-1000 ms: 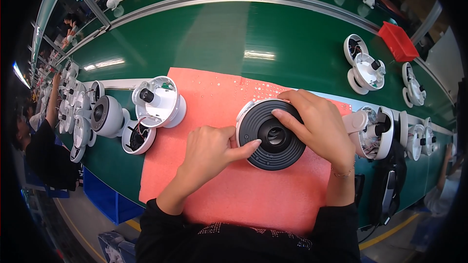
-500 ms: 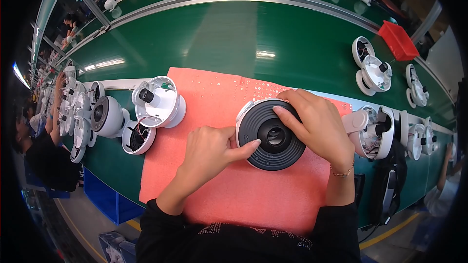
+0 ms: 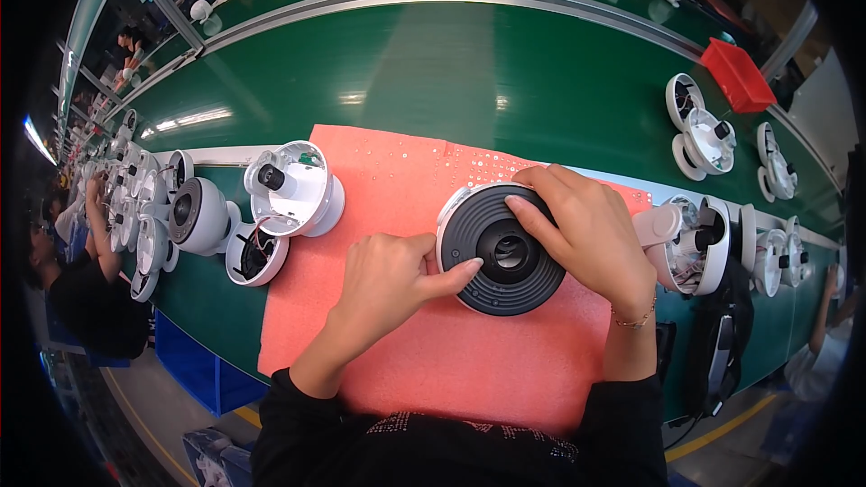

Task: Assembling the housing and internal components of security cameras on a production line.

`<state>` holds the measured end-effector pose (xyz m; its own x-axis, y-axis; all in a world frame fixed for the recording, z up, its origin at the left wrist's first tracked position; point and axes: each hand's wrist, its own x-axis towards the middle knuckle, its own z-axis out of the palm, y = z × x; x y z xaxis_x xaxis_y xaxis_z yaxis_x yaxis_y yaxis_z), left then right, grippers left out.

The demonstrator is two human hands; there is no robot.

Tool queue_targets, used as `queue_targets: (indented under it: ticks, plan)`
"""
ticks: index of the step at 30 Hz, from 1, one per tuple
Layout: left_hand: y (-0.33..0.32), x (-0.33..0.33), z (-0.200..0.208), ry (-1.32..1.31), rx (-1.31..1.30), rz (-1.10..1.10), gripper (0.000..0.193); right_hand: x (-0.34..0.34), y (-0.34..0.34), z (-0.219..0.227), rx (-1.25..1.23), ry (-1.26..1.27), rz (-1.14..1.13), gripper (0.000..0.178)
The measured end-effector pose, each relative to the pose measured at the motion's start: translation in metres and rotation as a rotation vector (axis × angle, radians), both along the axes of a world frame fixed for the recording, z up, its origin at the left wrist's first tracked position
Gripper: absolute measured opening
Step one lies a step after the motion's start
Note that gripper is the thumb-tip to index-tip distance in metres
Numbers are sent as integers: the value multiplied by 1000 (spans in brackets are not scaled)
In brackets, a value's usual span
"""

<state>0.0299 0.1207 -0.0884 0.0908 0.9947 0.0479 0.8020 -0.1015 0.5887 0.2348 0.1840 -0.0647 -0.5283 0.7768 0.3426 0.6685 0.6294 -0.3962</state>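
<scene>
A round white security camera (image 3: 502, 280) with a black ribbed face and a lens in its middle lies face up over the pink foam mat (image 3: 397, 388). My left hand (image 3: 388, 284) grips its left edge, thumb laid on the black face and the other fingers curled at the rim. From the upper right, my right hand (image 3: 582, 225) wraps round the rim, its thumb also resting on the face. Left of these, an opened white camera housing (image 3: 293, 189) shows its black lens module, with a black-lined cover (image 3: 255, 255) hanging by wires.
Another opened camera (image 3: 693, 252) stands close by my right forearm. Several white camera units (image 3: 149, 189) crowd the left side. More units (image 3: 708, 140) sit on the green conveyor belt (image 3: 388, 72), near a red bin (image 3: 738, 75). A co-worker (image 3: 99, 298) is at the far left.
My hands and the camera stay in place. Units on the near belt have shifted to the right, those on the far belt to the left. The co-worker's arm at left has moved.
</scene>
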Motion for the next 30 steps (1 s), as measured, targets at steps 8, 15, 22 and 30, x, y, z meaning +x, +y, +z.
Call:
queue_targets:
  ticks: [8, 15, 22, 30]
  plan:
    - [0, 0, 0, -2, -4, -2, 53, 1, 0, 1, 8, 0, 1, 28]
    - [1, 0, 2, 13, -17, -4, 54, -1, -1, 1, -2, 3, 5, 28]
    - [1, 2, 2, 12, -2, 0, 55, 5, 0, 4, -46, -13, 39, 40]
    - [1, 1, 2, 14, -10, -6, 53, 13, -3, 11, -80, -49, 113, 57]
